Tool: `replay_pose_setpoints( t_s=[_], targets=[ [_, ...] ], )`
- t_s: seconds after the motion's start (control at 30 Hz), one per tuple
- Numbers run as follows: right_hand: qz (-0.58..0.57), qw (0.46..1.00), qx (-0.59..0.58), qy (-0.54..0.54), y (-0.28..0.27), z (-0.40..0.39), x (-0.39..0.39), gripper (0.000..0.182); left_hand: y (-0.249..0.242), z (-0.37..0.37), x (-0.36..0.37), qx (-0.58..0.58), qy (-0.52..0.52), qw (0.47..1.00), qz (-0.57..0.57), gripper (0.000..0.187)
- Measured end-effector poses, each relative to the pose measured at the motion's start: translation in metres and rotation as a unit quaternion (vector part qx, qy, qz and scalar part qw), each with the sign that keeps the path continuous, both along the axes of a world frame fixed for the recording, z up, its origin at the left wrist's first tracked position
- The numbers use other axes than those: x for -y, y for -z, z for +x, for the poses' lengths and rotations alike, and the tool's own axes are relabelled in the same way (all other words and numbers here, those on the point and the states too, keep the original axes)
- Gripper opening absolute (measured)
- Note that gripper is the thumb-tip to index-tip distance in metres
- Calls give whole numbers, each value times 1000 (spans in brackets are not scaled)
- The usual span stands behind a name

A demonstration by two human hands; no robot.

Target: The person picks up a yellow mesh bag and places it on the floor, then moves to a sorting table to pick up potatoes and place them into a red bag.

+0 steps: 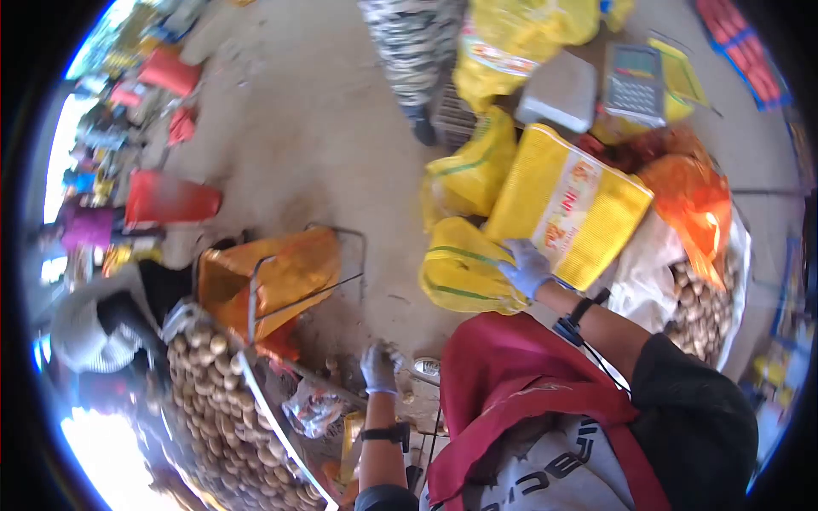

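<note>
We have our right hand (526,267), in a pale blue glove, closed on the lower corner of a flat yellow woven-mesh sack with a white and orange printed label (567,206), fingers curled over its edge and thumb behind, so the sack stands tilted up off the heap of other yellow mesh bags with green stripes (464,272) just beside and beneath it. Our left hand (379,368), gloved the same, hangs low near the ground with the fingers loosely bent; we cannot tell whether it pinches anything, and it looks empty from here. It sits close to a crumpled clear plastic wrapper (312,410) and to the long pile of brown potatoes (213,417) running down the left. To handle the sack well, we judge that the grip should move in from the corner toward the middle of the bottom edge, since a corner hold lets thin mesh fold and swing. Bringing the left hand up to take the opposite edge would keep the sack flat and its mouth easy to find. The orange mesh bag held in a wire frame (273,277) stands well apart to the left, and more potatoes on a white sheet (694,311) lie by our right elbow, so we should lift clear of both.
</note>
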State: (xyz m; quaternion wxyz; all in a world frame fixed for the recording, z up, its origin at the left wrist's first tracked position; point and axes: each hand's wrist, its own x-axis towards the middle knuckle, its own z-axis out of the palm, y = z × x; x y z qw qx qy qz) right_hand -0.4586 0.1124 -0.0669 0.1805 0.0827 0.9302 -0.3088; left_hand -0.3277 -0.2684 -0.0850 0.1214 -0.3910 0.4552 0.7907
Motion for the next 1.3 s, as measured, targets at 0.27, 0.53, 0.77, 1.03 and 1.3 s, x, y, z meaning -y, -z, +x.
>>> replay_pose_setpoints(
  t_s=[0.27, 0.53, 0.77, 1.03, 1.3],
  targets=[
    [41, 981, -47, -182, -19, 1, 64, 38, -117, 192, 16, 140, 51, 942, -300, 24],
    [-158, 818, -229, -504, -108, 76, 350, 32, -140, 397, 32, 284, -178, 841, -425, 25],
    [-168, 597, -319, -717, -181, 284, 593, 34, -131, 499, 6, 232, -409, 739, -483, 12],
    [-26, 569, -238, -787, -174, 310, 615, 51, -133, 493, 26, 97, -607, 703, -357, 8],
    [-100, 523, -306, -789, -213, 319, 713, 33, -139, 504, 19, 165, -588, 700, -369, 7]
  ],
)
